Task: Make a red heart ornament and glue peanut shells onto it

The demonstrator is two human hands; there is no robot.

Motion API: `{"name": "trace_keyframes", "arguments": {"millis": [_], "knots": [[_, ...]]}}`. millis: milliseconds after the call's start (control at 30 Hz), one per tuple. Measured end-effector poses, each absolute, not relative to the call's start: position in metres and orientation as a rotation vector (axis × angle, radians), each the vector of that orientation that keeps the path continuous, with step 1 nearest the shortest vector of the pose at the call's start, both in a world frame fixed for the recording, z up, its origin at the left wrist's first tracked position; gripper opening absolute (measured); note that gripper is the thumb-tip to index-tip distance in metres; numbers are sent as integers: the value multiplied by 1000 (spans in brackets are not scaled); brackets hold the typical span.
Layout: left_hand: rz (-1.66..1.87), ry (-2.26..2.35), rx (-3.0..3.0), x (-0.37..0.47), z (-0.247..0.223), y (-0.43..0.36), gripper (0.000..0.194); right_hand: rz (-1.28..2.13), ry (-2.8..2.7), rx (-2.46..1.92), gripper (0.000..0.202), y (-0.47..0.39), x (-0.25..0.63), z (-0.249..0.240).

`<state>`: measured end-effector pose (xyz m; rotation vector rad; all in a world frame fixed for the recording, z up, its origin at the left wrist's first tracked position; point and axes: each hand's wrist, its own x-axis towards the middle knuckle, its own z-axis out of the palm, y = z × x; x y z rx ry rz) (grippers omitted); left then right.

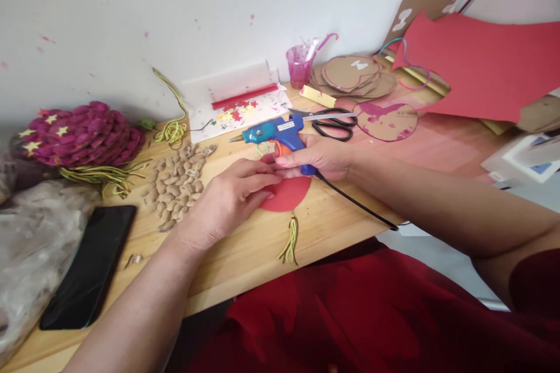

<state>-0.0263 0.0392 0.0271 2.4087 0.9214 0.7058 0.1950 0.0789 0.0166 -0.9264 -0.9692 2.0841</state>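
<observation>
Only one piece of writing shows: the small white label (pixel 286 126) on the blue-and-teal plastic glue gun (pixel 262 132) carries print too small to read. The black rectangular phone (pixel 90 268) at the near left shows a dark screen.

There is one glue gun, held above the light wooden desk (pixel 219 280) with its nozzle toward the left. The right hand (pixel 326 154) has its fingers closed around the handle; one translucent glue stick (pixel 330 117) juts from the back, and one black cord (pixel 354 201) runs from the handle to the near right. The left hand (pixel 238 186) rests on one round red paper disc (pixel 291 193), its fingers close together; whether they pinch the paper I cannot tell. One yellow-green thread tassel (pixel 289 245) lies at the disc's near edge.

Left of the hands lies one pile of tan peanuts in shells (pixel 175 189), too many to count surely. At the far left sits one magenta, lumpy stack (pixel 90 137) with four pale yellow stars showing. Farther off are one white sheet (pixel 199 125) bearing small coloured stars, one pink-stained plastic cup (pixel 301 67) and one pair of black-handled scissors (pixel 326 136). At the far right lies one large red sheet (pixel 485 70).
</observation>
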Motion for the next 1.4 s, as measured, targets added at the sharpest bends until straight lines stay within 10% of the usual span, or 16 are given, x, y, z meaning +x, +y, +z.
{"name": "trace_keyframes", "arguments": {"millis": [367, 1033, 1400], "knots": [[854, 866, 856, -20, 34, 42, 41, 2136, -957, -915, 31, 79, 197, 20], [854, 832, 1158, -13, 26, 33, 10, 2115, -889, -925, 29, 79, 194, 19], [800, 887, 1279, -15, 25, 36, 29, 2118, -874, -934, 30, 80, 194, 20]]}}
